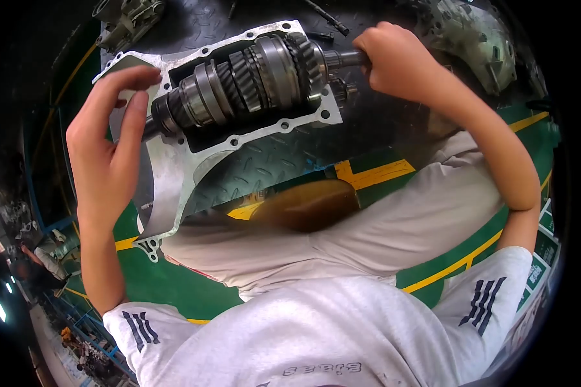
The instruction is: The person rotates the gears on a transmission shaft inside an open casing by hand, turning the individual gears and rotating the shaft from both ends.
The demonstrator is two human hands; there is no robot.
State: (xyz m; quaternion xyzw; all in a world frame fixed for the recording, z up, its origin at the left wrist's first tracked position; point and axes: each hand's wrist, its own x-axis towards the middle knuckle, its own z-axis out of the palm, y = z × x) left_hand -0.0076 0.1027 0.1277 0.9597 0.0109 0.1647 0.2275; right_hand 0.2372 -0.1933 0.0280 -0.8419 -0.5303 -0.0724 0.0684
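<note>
A shaft with several gears [245, 80] lies in the opening of a light metal housing [174, 158], tilted up to the right. My right hand [394, 61] is closed round the shaft's thin right end, outside the housing. At the other end, my left hand [113, 116] is held over the housing's left part, its thumb and fingers curved apart with a gap between them. The shaft's left tip passes behind the left thumb. Whether that hand touches the shaft cannot be made out.
The housing rests on a dark tread-plate table [255, 164]. Another metal casting [129, 22] is at the upper left, a large housing [474, 45] at the upper right. Dark rods [326, 16] lie near the top. A brown round stool [310, 203] stands below the table edge.
</note>
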